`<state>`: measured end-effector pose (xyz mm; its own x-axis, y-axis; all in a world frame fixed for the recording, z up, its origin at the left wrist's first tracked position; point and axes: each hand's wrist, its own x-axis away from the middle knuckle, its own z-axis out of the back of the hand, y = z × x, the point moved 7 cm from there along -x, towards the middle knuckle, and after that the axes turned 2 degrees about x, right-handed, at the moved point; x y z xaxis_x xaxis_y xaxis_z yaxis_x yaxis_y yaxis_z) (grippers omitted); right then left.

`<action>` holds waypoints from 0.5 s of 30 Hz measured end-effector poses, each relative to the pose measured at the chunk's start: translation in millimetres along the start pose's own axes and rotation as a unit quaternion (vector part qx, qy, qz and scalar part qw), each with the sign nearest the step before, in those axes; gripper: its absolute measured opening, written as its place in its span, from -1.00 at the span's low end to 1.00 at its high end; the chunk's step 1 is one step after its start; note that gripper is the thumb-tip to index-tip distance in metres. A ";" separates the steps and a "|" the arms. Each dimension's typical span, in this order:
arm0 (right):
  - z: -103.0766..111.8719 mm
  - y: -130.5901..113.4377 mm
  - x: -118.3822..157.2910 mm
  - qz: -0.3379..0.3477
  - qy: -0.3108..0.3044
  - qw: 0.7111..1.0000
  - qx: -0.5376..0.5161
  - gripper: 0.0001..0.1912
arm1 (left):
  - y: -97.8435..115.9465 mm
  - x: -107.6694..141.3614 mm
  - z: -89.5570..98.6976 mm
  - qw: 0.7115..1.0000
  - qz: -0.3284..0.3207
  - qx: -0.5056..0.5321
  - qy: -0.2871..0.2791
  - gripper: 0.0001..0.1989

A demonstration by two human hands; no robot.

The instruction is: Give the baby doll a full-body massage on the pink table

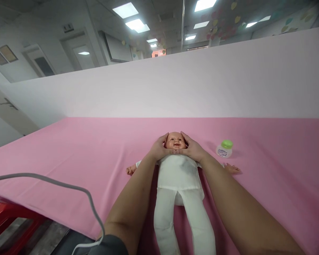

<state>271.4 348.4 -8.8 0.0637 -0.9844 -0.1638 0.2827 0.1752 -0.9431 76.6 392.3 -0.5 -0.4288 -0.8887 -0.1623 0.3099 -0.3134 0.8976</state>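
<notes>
A baby doll [179, 173] in a white top and trousers lies on its back, face up, arms spread and legs toward me. My left hand [160, 148] curves around one side of its head, and my right hand [192, 147] cups the other side. Both thumbs meet under the doll's chin, at the neck. The other fingers reach up along the head, and their tips are partly hidden behind it. To the right of my right hand stands a small clear jar [224, 149] with a green lid and a printed label.
A pink sheet [82, 152] covers the table. Behind it rises a white wall [175, 85] with glass above. At the left, a grey cable [55, 181] loops across the view in front of a red stool [5, 216].
</notes>
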 end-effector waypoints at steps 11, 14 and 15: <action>4.1 10.7 -4.2 0.003 -0.035 0.997 -0.068 0.27 | 2.1 5.6 0.6 0.997 0.022 0.070 -0.007 0.22; 6.6 11.5 -3.4 -0.005 -0.051 0.994 -0.097 0.19 | -1.4 5.5 2.3 0.994 0.029 0.104 -0.028 0.18; 7.3 10.7 -2.7 -0.006 -0.057 0.992 -0.111 0.15 | -2.9 5.3 3.4 0.992 0.031 0.114 -0.032 0.17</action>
<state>281.3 353.0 -16.3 0.1726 -0.9764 -0.1300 0.0663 0.1432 -0.9875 70.5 389.6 -2.6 -0.4710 -0.8781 -0.0840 0.1396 -0.1682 0.9758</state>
